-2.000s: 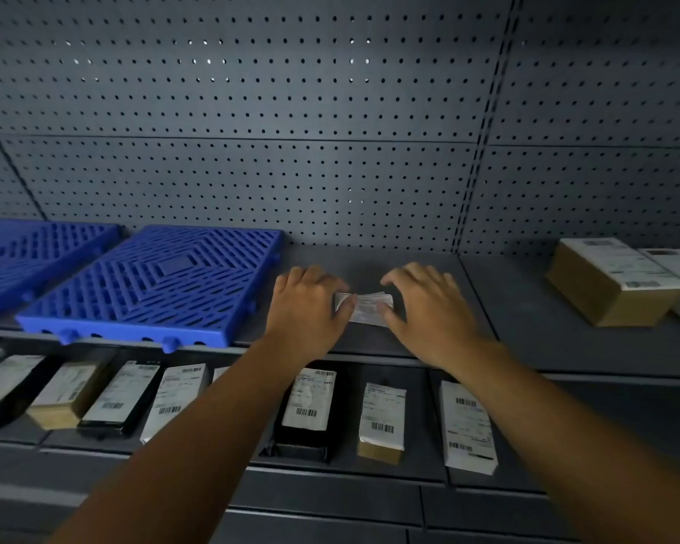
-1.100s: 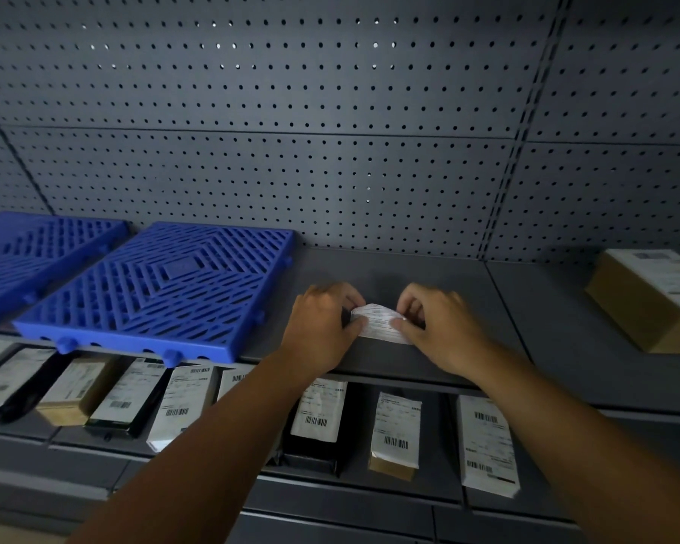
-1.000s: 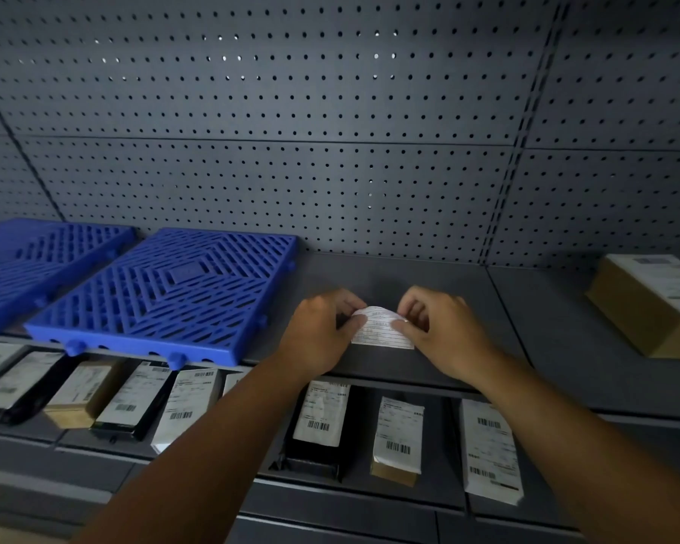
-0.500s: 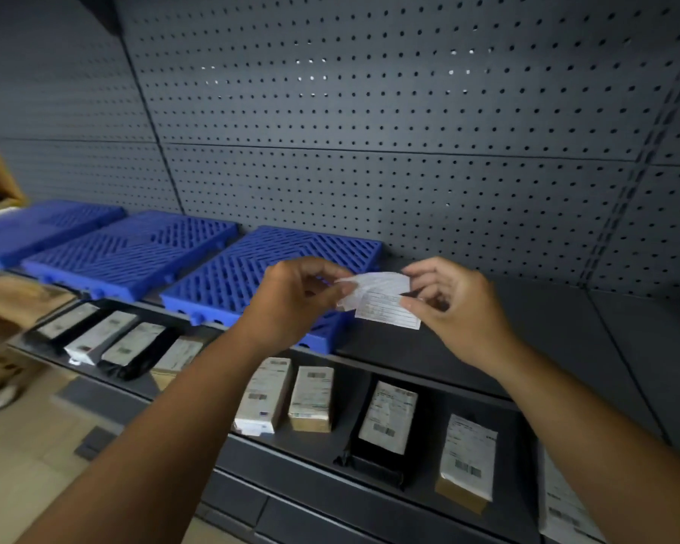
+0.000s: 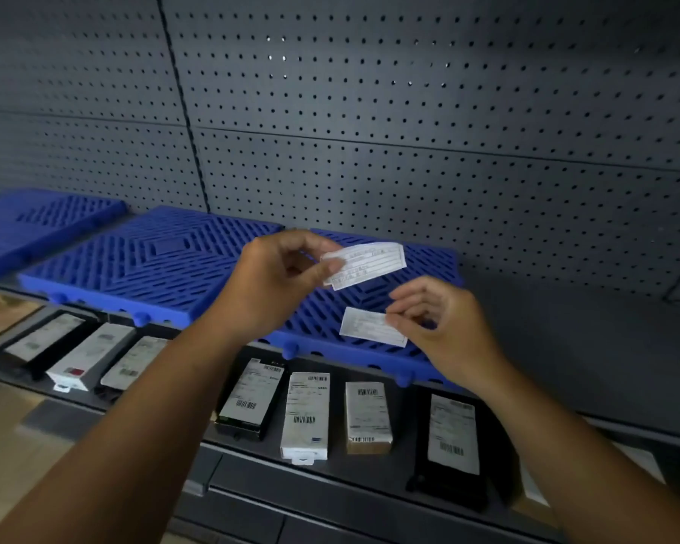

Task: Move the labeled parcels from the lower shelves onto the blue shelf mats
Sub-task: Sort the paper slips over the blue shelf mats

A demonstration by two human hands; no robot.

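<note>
Both hands are up in front of the upper shelf (image 5: pixel 585 367), apart, each holding its own paper. Left hand (image 5: pixel 275 284) pinches the upper paper slip (image 5: pixel 366 265) at its left end, thumb against fingertips; the slip is printed and sticks out to the right, tilted slightly up. Right hand (image 5: pixel 446 327) is lower and further right, fingers curled, pinching the lower paper slip (image 5: pixel 371 331) at its right end. The slips aren't touching. Three blue mats lie in a row on the upper shelf: right mat (image 5: pixel 428 265) directly behind both slips, middle mat (image 5: pixel 154 265), left mat (image 5: pixel 36 225) cut off by the frame edge. The parcels are all on the lower shelf (image 5: pixel 370 477), labels up. Under the right mat, side by side: black parcel (image 5: pixel 252 398), white parcel (image 5: pixel 306 414), brown parcel (image 5: pixel 368 416), second black parcel (image 5: pixel 452 433). A left group of parcels (image 5: pixel 91 355), three of them, lies under the middle mat. Label text is too blurred to read. Grey pegboard (image 5: pixel 409 111) forms the back wall.
</note>
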